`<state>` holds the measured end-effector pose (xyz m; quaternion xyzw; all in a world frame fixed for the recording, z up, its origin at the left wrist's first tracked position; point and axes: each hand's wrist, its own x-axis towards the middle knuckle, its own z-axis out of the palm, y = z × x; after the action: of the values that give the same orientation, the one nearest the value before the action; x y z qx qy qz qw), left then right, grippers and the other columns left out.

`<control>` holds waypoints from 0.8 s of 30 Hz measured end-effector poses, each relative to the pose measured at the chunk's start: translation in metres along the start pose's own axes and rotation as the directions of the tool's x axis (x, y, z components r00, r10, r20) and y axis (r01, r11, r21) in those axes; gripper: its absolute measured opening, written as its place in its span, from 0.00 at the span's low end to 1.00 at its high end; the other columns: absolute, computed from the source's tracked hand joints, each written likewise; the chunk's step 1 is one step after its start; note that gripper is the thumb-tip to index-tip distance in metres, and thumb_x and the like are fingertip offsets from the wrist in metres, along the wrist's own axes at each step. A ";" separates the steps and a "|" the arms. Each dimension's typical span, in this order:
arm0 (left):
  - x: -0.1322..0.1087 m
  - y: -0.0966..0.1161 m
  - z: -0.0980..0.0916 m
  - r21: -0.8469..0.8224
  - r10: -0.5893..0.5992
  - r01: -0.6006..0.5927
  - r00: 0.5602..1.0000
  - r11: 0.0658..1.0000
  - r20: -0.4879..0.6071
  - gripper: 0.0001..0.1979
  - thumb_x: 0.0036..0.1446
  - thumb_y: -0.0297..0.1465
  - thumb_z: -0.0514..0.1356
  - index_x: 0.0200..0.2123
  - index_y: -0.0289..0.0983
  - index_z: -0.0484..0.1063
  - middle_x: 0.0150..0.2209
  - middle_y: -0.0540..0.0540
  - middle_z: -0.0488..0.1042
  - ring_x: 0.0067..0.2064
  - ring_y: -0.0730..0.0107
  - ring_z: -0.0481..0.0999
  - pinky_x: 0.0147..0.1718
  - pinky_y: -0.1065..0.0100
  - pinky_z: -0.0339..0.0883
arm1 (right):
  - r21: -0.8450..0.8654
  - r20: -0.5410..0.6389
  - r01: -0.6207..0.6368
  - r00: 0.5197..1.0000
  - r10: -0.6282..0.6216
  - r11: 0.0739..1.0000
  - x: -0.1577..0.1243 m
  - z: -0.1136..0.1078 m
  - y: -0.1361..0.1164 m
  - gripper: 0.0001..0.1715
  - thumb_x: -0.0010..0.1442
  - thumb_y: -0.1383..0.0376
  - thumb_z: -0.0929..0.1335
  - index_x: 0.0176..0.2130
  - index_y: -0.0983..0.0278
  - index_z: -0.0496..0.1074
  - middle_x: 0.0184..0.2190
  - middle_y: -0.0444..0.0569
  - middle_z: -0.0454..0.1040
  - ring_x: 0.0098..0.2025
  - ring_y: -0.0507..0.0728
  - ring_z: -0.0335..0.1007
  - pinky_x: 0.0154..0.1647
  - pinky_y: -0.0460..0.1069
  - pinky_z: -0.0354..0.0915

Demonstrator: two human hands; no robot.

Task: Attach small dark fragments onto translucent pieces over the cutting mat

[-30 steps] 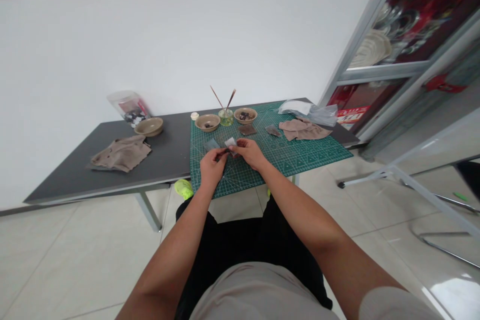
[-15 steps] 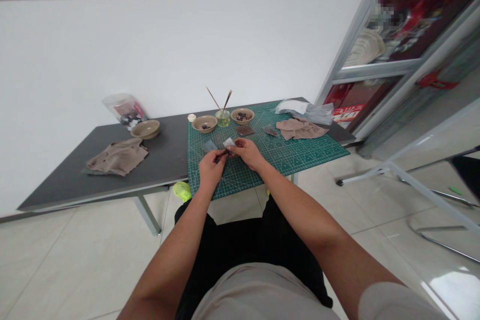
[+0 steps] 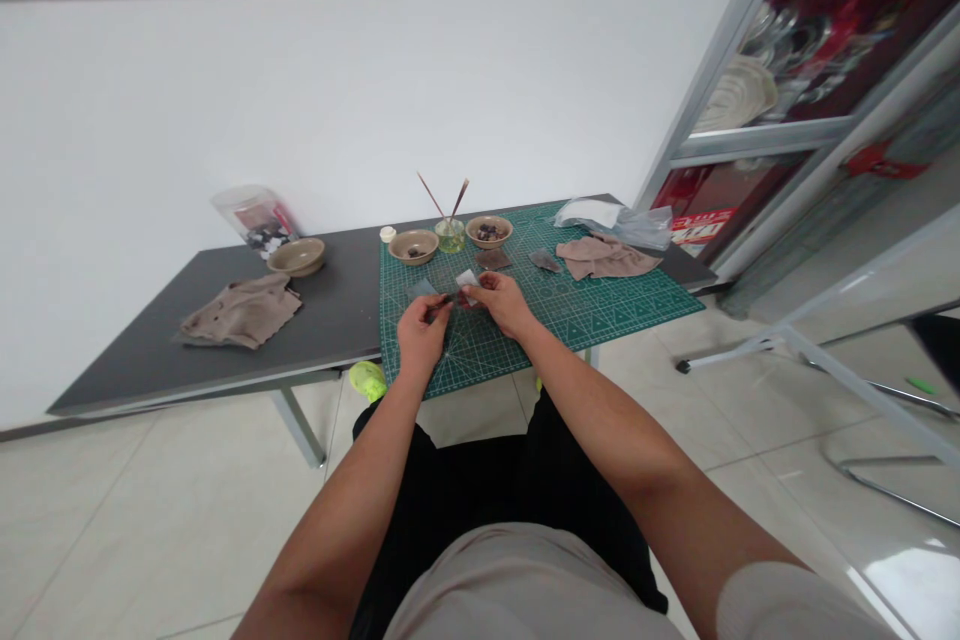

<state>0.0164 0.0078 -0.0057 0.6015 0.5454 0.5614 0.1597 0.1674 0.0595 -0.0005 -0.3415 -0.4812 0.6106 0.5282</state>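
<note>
Head camera: one view from the person's head, above the shirt (image 3: 517, 585), facing forward and down.
Forearms (image 3: 607, 415): nearest the lens, large, running away from the near edge.
Left hand (image 3: 422, 332), right hand (image 3: 505, 304) and green mat (image 3: 615, 305): middle distance, seen from above, small in view.
White wall (image 3: 525, 70): far side, faced nearly head-on.
Width: broad, from floor (image 3: 112, 520) at left to metal-framed glass (image 3: 765, 142) at right.

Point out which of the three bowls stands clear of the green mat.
The leftmost bowl, on the dark tabletop beside the clear tub. The middle bowl and the right bowl stand on the green mat, flanking the brush jar.
</note>
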 end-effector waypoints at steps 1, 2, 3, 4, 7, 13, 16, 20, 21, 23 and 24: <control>0.001 -0.001 0.000 -0.025 -0.011 0.011 1.000 1.000 -0.010 0.08 0.53 0.35 0.62 0.36 0.37 0.75 0.38 0.46 0.79 0.40 0.67 0.78 0.42 0.66 0.71 | 0.002 -0.016 0.001 1.000 -0.001 1.000 0.000 0.000 0.000 0.25 0.39 0.53 0.77 0.30 0.63 0.67 0.28 0.46 0.76 0.31 0.54 0.72 0.35 0.50 0.67; 0.002 -0.002 0.000 -0.055 -0.027 0.026 1.000 0.998 -0.014 0.09 0.53 0.35 0.62 0.36 0.37 0.74 0.39 0.46 0.78 0.41 0.67 0.78 0.41 0.66 0.72 | -0.005 -0.030 0.010 1.000 -0.010 1.000 0.000 0.000 -0.001 0.25 0.40 0.52 0.77 0.31 0.63 0.67 0.29 0.46 0.76 0.33 0.54 0.72 0.36 0.49 0.66; 0.003 -0.003 0.000 -0.091 -0.044 0.043 0.999 0.995 -0.013 0.09 0.53 0.34 0.62 0.37 0.37 0.73 0.38 0.46 0.78 0.40 0.67 0.78 0.41 0.66 0.72 | -0.019 -0.041 0.026 0.999 -0.026 0.999 0.000 0.000 -0.001 0.24 0.41 0.52 0.76 0.31 0.63 0.68 0.30 0.46 0.75 0.33 0.54 0.72 0.36 0.49 0.66; 0.003 -0.003 0.000 -0.128 -0.062 0.061 0.998 0.990 -0.007 0.10 0.53 0.34 0.61 0.39 0.37 0.72 0.38 0.46 0.78 0.38 0.68 0.78 0.40 0.66 0.73 | -0.039 -0.048 0.049 0.998 -0.051 0.998 0.000 0.000 -0.001 0.24 0.42 0.51 0.76 0.31 0.63 0.69 0.30 0.45 0.75 0.33 0.53 0.71 0.36 0.48 0.65; 0.004 -0.003 0.000 -0.200 -0.095 0.096 0.995 0.975 0.016 0.10 0.55 0.34 0.60 0.40 0.37 0.71 0.35 0.47 0.77 0.33 0.71 0.78 0.38 0.67 0.73 | -0.104 -0.041 0.142 0.988 -0.147 0.984 -0.001 0.000 -0.002 0.20 0.45 0.52 0.74 0.31 0.63 0.71 0.29 0.43 0.73 0.32 0.51 0.67 0.37 0.47 0.63; 0.004 -0.005 0.000 -0.165 -0.100 0.104 0.994 0.981 0.032 0.13 0.48 0.32 0.65 0.40 0.36 0.75 0.37 0.45 0.78 0.38 0.69 0.78 0.37 0.68 0.73 | -0.092 0.046 0.174 0.984 -0.170 0.981 -0.003 -0.001 -0.002 0.18 0.45 0.55 0.75 0.31 0.64 0.72 0.27 0.42 0.71 0.32 0.51 0.65 0.38 0.47 0.62; 0.003 -0.005 0.000 -0.142 -0.105 0.111 0.993 0.984 0.051 0.13 0.52 0.35 0.63 0.40 0.36 0.76 0.34 0.46 0.79 0.35 0.69 0.79 0.39 0.66 0.73 | -0.115 0.123 0.140 0.984 -0.125 0.983 -0.005 -0.002 -0.002 0.18 0.44 0.55 0.76 0.30 0.64 0.72 0.26 0.42 0.71 0.31 0.51 0.65 0.37 0.47 0.62; 0.001 -0.004 0.001 -0.180 -0.129 0.147 0.986 0.973 0.109 0.13 0.58 0.38 0.58 0.41 0.37 0.74 0.34 0.46 0.79 0.33 0.68 0.80 0.38 0.65 0.74 | -0.138 0.156 0.125 0.982 -0.103 0.982 -0.006 -0.003 -0.003 0.19 0.45 0.55 0.76 0.32 0.65 0.74 0.30 0.45 0.75 0.33 0.52 0.68 0.39 0.48 0.63; 0.000 -0.003 0.002 -0.183 -0.123 0.143 0.985 0.973 0.119 0.12 0.58 0.38 0.58 0.41 0.37 0.73 0.34 0.46 0.79 0.33 0.68 0.80 0.38 0.65 0.74 | -0.148 0.161 0.125 0.982 -0.101 0.981 -0.006 -0.004 -0.003 0.19 0.45 0.55 0.75 0.33 0.65 0.75 0.31 0.46 0.75 0.34 0.52 0.68 0.40 0.48 0.63; 0.000 -0.003 0.002 -0.170 -0.093 0.117 0.985 0.978 0.144 0.12 0.57 0.38 0.59 0.41 0.38 0.72 0.35 0.46 0.79 0.34 0.68 0.80 0.38 0.66 0.74 | -0.177 0.169 0.131 0.980 -0.101 0.975 -0.006 -0.004 -0.003 0.20 0.47 0.54 0.75 0.35 0.66 0.76 0.31 0.46 0.76 0.34 0.53 0.68 0.40 0.48 0.63; -0.001 -0.003 0.002 -0.153 -0.078 0.102 0.985 0.983 0.157 0.12 0.56 0.37 0.60 0.41 0.38 0.72 0.34 0.47 0.79 0.35 0.68 0.80 0.38 0.66 0.74 | -0.198 0.166 0.136 0.981 -0.104 0.971 -0.006 -0.005 -0.003 0.20 0.48 0.54 0.74 0.35 0.67 0.77 0.31 0.46 0.76 0.34 0.52 0.68 0.39 0.48 0.62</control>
<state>0.0167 0.0091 -0.0095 0.6019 0.5116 0.5488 0.2735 0.1742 0.0543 0.0007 -0.3168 -0.6016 0.5483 0.4869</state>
